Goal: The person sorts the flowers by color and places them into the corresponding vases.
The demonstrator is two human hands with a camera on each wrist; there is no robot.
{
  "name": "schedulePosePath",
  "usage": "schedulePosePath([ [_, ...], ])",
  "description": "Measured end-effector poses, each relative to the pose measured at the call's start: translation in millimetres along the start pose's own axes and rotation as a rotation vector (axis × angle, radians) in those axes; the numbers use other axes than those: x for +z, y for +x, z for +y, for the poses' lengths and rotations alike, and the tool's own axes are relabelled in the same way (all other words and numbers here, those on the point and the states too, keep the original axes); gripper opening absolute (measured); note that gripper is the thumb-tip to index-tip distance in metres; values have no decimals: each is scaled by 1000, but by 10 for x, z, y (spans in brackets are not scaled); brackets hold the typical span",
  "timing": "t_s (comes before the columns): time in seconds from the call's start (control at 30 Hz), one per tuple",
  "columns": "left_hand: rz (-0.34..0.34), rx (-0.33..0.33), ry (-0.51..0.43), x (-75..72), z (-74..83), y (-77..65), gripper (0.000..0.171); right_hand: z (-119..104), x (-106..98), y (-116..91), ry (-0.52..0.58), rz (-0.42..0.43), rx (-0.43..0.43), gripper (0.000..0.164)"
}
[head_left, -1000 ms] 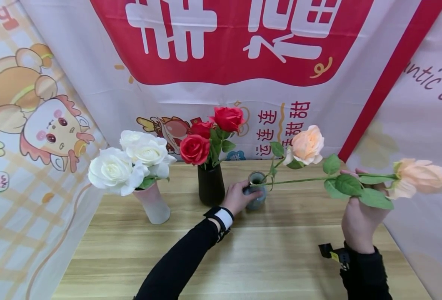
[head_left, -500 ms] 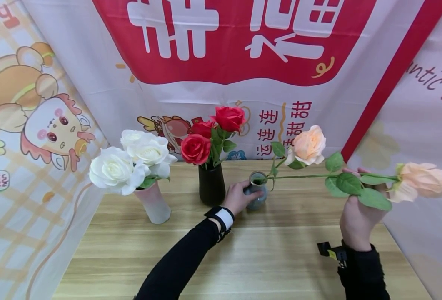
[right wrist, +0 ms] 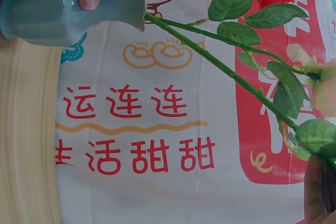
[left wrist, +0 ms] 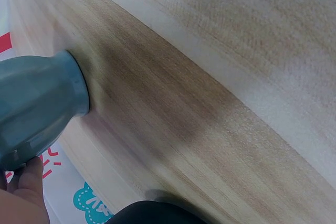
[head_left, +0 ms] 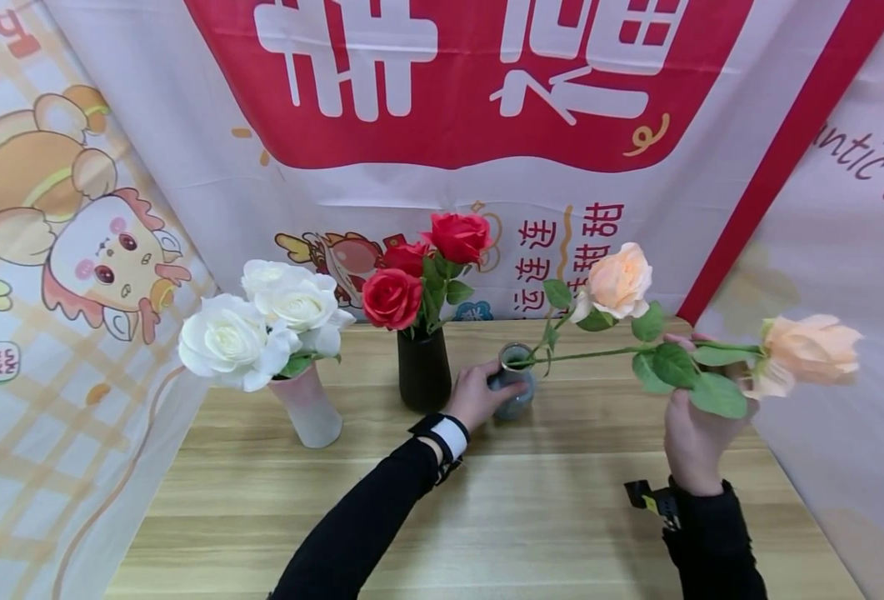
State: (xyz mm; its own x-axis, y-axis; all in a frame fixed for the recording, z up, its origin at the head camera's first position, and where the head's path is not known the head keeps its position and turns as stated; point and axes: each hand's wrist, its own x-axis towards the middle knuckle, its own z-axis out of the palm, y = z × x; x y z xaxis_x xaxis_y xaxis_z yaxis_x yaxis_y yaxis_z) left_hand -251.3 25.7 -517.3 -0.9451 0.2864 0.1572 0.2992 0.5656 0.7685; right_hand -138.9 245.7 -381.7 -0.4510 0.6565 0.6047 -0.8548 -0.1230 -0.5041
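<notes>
My left hand grips a small blue-grey vase by its neck, upright on the wooden table; its glazed body fills the left side of the left wrist view. My right hand holds a peach rose by its leafy stem, near the bloom. That stem slants down leftward, its lower end at the vase's mouth. A second peach rose leans right out of the same mouth, apart from my fingers. How deep the stems reach is hidden.
Left of the blue-grey vase stands a black vase with red roses. Further left is a pink-and-white vase with white roses. A printed cloth backdrop hangs behind the table.
My right hand has moved left with the held peach rose, bringing its stem further over the vase's mouth. The other peach rose has shifted slightly upward. My left hand keeps its grip.
</notes>
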Motion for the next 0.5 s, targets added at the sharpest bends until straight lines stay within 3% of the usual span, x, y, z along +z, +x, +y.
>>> schedulePosePath([
  [0.03,0,0,-1,1,0,-1,46,-4,7,0,66,-5,33,32],
  [0.13,5,5,-5,6,-6,0,47,-27,26,1,514,-46,222,26],
  [0.23,13,13,-2,9,-23,10,48,-31,61,-6,986,-64,429,42],
  [0.3,15,13,1,8,-33,15,48,-10,97,-12,958,-179,440,43],
  [0.37,14,11,1,4,-37,16,48,24,158,-14,848,-258,395,42],
  [0.47,10,4,6,3,-39,11,47,71,234,-40,684,-319,366,33],
  [0.5,8,-1,5,5,-39,11,47,93,252,-65,698,-303,379,35],
])
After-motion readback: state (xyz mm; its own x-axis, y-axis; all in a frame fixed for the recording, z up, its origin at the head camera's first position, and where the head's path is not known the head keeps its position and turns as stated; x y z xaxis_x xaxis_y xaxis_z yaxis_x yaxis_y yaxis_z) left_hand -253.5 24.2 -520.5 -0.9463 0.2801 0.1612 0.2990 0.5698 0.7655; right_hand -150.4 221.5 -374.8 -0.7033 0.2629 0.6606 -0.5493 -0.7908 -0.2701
